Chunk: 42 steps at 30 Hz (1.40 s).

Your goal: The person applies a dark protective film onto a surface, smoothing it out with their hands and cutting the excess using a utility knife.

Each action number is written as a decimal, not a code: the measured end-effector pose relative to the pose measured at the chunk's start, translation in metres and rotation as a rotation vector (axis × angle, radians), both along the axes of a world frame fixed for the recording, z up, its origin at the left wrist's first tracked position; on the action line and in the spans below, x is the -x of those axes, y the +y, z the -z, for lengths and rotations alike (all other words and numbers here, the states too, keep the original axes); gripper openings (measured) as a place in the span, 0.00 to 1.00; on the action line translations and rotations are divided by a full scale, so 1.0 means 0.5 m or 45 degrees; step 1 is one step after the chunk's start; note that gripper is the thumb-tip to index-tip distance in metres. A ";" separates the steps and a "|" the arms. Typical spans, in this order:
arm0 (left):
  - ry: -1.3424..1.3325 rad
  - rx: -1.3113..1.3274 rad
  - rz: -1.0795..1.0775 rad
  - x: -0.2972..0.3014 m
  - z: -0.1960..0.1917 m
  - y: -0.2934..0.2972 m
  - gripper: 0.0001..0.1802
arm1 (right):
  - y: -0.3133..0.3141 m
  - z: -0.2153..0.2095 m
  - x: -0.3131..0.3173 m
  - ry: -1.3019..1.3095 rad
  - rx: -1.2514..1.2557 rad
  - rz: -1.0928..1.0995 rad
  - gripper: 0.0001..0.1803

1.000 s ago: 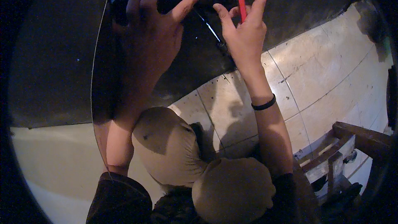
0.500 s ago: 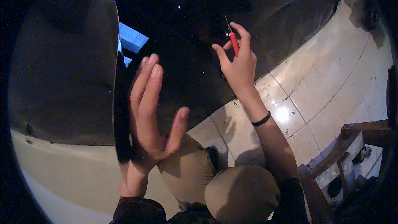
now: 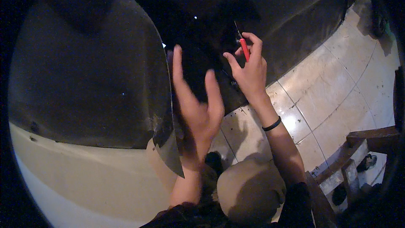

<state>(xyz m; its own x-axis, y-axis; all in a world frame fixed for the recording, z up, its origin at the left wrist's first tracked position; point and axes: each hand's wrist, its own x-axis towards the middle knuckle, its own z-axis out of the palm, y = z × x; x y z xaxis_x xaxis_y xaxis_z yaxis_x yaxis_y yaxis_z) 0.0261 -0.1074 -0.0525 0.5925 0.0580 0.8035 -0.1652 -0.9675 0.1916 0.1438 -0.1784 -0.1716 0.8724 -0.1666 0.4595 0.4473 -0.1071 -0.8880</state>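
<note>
My left hand (image 3: 195,112) is raised, thumb and fingers apart and slightly blurred, with nothing visible in it. It is beside the curved edge of a large dark panel (image 3: 93,80); the panel's pointed lower corner crosses in front of my left wrist. My right hand (image 3: 252,74) holds a slim red-handled tool (image 3: 244,50) between bent fingers and thumb. A thin metal tip points up and away from the handle. Its exact kind is unclear. Behind both hands lies a very dark surface, with details lost in shadow.
Pale floor tiles (image 3: 312,101) with dark specks spread to the right. A wooden piece of furniture (image 3: 354,156) stands at the lower right, with a sandal (image 3: 367,162) by it. My bent knee (image 3: 249,190) is below. A pale surface (image 3: 105,169) curves along the lower left.
My left hand and the dark panel's edge have shifted right, largely hiding the blue patch seen before. My right hand, still holding the red-handled tool, appears slightly lower and further right.
</note>
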 end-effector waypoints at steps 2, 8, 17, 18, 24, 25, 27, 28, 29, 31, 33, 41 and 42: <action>-0.099 0.002 -0.037 -0.043 -0.003 0.007 0.23 | 0.004 -0.011 0.002 0.034 -0.017 -0.022 0.38; -0.223 0.253 0.166 -0.003 0.015 0.029 0.25 | 0.000 -0.006 -0.006 0.024 -0.036 -0.029 0.38; -0.300 0.346 0.137 0.000 0.002 0.032 0.22 | 0.009 -0.001 -0.012 0.006 -0.045 -0.016 0.39; -0.283 0.335 0.131 0.000 0.003 0.032 0.22 | 0.008 0.001 -0.013 -0.004 -0.050 -0.018 0.39; -0.187 0.328 0.201 0.003 -0.004 0.061 0.24 | 0.004 -0.005 -0.017 0.024 -0.023 -0.030 0.39; -0.179 0.304 0.169 0.003 0.000 0.058 0.24 | 0.003 0.000 -0.016 0.025 -0.028 -0.033 0.39; -0.159 0.214 0.096 0.013 -0.006 0.053 0.25 | 0.007 -0.008 -0.013 0.051 -0.060 -0.049 0.39; -0.189 0.180 0.093 0.018 -0.014 0.055 0.24 | 0.008 -0.016 -0.012 0.077 -0.066 -0.057 0.39; -0.214 0.162 0.091 0.024 -0.015 0.060 0.23 | 0.008 -0.015 -0.009 0.109 -0.056 -0.062 0.39; -0.241 0.123 0.075 0.039 -0.014 0.069 0.22 | 0.012 -0.005 -0.011 0.086 -0.066 -0.050 0.39; -0.256 0.095 0.046 0.053 -0.012 0.072 0.22 | 0.011 -0.001 -0.012 0.065 -0.075 -0.046 0.39; -0.204 -0.005 0.080 0.029 0.002 0.055 0.25 | 0.006 0.002 -0.011 0.017 -0.007 0.014 0.39; -0.181 -0.067 0.085 0.015 -0.004 0.057 0.25 | 0.010 0.005 -0.011 -0.007 0.000 0.022 0.39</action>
